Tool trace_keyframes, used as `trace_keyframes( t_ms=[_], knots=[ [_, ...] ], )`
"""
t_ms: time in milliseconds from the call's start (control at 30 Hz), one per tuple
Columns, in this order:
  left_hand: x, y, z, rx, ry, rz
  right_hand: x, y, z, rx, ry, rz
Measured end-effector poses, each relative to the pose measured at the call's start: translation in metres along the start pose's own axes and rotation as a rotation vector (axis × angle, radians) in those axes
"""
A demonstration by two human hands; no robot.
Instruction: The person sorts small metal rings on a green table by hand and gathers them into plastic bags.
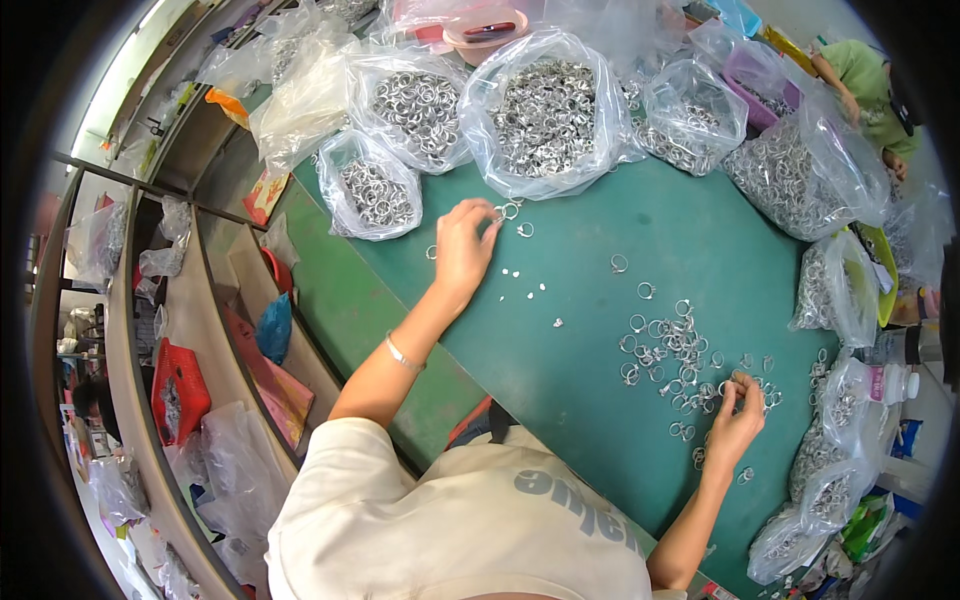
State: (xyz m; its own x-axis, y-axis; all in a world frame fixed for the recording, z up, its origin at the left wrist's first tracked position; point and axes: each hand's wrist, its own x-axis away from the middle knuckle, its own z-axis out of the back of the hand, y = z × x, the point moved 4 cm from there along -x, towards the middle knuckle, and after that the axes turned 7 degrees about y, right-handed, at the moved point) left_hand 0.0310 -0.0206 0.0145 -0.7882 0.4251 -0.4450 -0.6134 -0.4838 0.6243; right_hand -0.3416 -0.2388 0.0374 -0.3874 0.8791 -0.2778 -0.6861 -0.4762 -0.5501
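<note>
My left hand (467, 252) is over the green table, fingers curled, with a silver ring (500, 213) at its fingertips. Two more rings lie right beside it, one of them a loose ring (525, 230). My right hand (735, 425) pinches a silver ring (724, 388) between thumb and fingers at the right edge of a scattered pile of silver rings (660, 350). Between the hands lie several tiny white pieces (530, 294) and a small whitish cluster (558, 322). Part of the left fingers' grip is hidden by the hand itself.
Clear plastic bags full of rings line the far edge, including a large bag (550, 115) and a smaller bag (375, 192). More ring bags (835, 285) crowd the right side near a bottle (892, 384). Shelves with a red basket (180, 390) stand left. Another person (865, 95) is at far right.
</note>
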Motion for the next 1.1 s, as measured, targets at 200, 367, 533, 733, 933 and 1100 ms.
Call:
trace_keyframes(
  t_ms=[200, 367, 533, 733, 933, 1100],
  knots=[
    [-0.015, -0.003, -0.009, 0.047, -0.092, 0.020, 0.010, -0.010, 0.013, -0.225, 0.077, -0.133],
    [0.013, 0.039, -0.007, -0.098, -0.238, -0.139, 0.021, -0.026, 0.008, -0.382, -0.007, -0.055],
    [0.009, 0.019, -0.014, 0.086, -0.200, -0.053, 0.027, -0.043, 0.005, -0.522, -0.057, -0.121],
    [0.014, 0.029, 0.012, 0.076, -0.014, -0.056, 0.035, -0.050, -0.002, -0.782, -0.195, -0.300],
    [0.050, 0.123, -0.006, 0.429, -0.539, -0.047, 0.043, -0.046, -0.006, -0.622, -0.141, -0.231],
    [0.080, 0.219, -0.066, 0.673, -0.754, -0.331, 0.040, -0.001, 0.006, -0.472, -0.005, -0.242]
  ],
)
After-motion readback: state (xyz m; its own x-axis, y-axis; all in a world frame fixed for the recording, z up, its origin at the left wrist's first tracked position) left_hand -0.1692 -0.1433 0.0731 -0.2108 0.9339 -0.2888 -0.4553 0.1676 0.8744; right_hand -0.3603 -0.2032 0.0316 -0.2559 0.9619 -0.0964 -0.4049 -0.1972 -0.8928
